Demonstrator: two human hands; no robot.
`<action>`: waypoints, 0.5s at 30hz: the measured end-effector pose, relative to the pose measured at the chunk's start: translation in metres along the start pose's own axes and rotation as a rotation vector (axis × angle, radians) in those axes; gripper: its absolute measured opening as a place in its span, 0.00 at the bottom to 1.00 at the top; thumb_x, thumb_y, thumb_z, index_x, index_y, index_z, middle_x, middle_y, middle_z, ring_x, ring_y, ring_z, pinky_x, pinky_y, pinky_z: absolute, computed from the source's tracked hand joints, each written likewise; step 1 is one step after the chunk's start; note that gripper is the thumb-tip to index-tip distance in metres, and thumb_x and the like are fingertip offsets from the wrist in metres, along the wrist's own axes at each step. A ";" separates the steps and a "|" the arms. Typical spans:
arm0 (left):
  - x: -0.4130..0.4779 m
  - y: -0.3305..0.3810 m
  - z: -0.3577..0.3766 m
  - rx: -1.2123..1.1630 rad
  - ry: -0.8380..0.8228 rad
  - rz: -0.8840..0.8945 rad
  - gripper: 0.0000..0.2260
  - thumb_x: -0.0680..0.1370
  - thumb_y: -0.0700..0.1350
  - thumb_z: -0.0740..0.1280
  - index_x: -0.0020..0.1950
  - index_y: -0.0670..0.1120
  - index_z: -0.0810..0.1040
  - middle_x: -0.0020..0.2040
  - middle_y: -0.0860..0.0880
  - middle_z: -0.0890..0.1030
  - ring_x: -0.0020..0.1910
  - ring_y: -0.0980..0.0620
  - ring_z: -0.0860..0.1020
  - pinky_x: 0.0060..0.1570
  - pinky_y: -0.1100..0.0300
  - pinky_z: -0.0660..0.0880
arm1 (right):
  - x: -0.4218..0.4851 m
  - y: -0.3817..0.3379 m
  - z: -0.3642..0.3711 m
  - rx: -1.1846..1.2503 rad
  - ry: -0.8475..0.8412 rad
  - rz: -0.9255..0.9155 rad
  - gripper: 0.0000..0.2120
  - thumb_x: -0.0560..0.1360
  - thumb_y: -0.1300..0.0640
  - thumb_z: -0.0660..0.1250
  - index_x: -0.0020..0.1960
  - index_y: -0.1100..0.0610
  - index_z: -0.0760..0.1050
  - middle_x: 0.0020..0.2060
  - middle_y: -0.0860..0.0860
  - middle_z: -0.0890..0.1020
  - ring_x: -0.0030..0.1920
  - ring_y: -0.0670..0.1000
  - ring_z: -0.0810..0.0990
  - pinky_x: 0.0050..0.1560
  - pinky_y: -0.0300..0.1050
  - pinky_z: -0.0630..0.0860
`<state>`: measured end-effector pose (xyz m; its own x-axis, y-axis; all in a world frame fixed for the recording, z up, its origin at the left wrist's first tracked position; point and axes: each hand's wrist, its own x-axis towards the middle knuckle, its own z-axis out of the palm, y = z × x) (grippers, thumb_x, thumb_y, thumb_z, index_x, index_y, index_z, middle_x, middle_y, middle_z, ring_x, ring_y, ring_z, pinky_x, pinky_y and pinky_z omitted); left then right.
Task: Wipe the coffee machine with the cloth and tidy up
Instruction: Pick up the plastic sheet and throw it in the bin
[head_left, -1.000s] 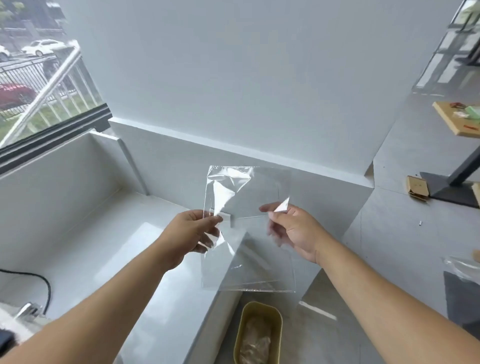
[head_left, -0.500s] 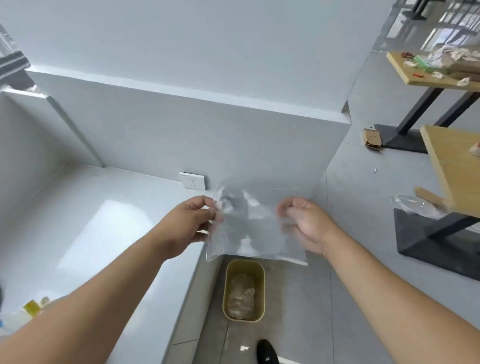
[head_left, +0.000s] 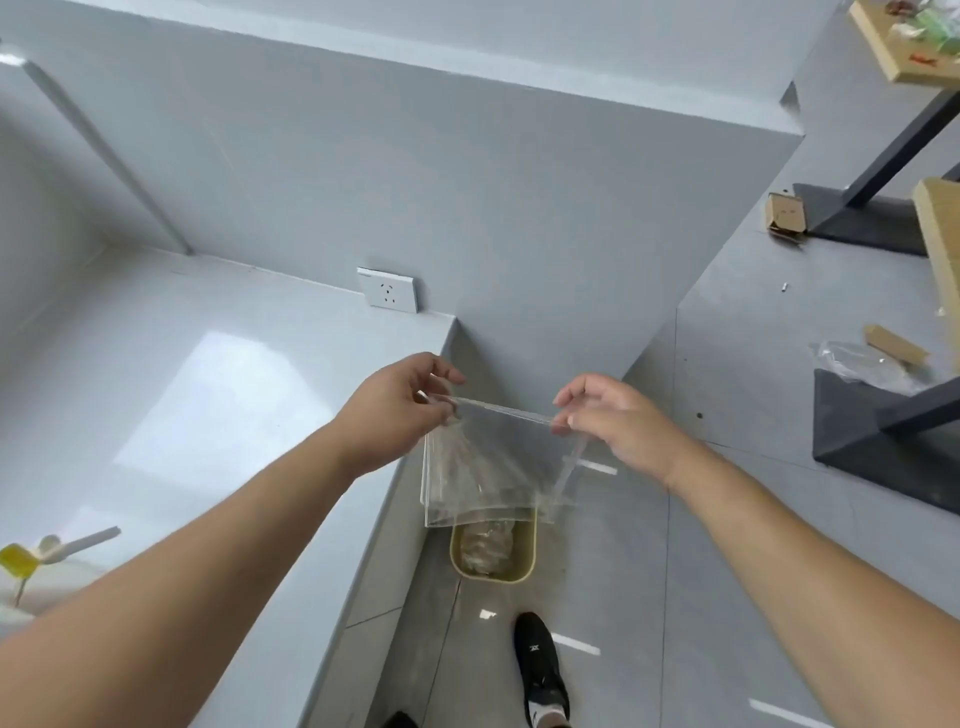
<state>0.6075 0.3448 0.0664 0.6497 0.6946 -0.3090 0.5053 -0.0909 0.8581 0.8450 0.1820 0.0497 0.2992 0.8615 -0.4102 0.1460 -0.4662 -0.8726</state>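
We can't make out the contents of the bin (head_left: 492, 556): its far rim sits behind the clear bag (head_left: 488, 467), and what's inside is just a pale crumpled blur. Yellow-capped object (head_left: 15, 561) at near left is cut by the frame edge; can't identify it. Far right, the wooden table (head_left: 904, 47) is cropped, clutter on it too small to tell. Our shoe (head_left: 540, 670) is cut off at the bottom edge.

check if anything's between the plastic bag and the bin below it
Nothing visible. The clear plastic bag, pinched by the left hand and right hand, hangs over the open yellow bin on the floor.
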 end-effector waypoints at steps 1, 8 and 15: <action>0.003 -0.003 0.003 0.021 0.001 0.006 0.13 0.78 0.36 0.71 0.54 0.54 0.82 0.50 0.49 0.84 0.45 0.50 0.86 0.53 0.53 0.79 | 0.005 0.005 0.006 -0.054 -0.021 -0.013 0.11 0.67 0.44 0.69 0.49 0.38 0.79 0.45 0.45 0.88 0.50 0.50 0.86 0.52 0.50 0.76; 0.029 -0.024 0.020 0.253 -0.030 0.038 0.10 0.79 0.41 0.71 0.53 0.57 0.81 0.46 0.58 0.84 0.45 0.58 0.82 0.49 0.58 0.78 | 0.047 0.030 0.055 -0.809 0.184 -0.347 0.16 0.71 0.35 0.64 0.52 0.42 0.76 0.49 0.40 0.73 0.57 0.48 0.70 0.56 0.47 0.72; 0.048 -0.042 0.028 0.510 -0.003 0.165 0.08 0.79 0.48 0.70 0.57 0.57 0.80 0.53 0.59 0.83 0.53 0.56 0.79 0.53 0.55 0.77 | 0.072 0.055 0.079 -0.818 0.164 -0.324 0.07 0.80 0.48 0.65 0.57 0.43 0.72 0.43 0.46 0.84 0.44 0.58 0.83 0.37 0.50 0.77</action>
<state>0.6330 0.3616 0.0040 0.7449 0.6399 -0.1888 0.6079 -0.5343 0.5874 0.8003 0.2342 -0.0483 0.2484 0.9655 -0.0787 0.8549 -0.2567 -0.4509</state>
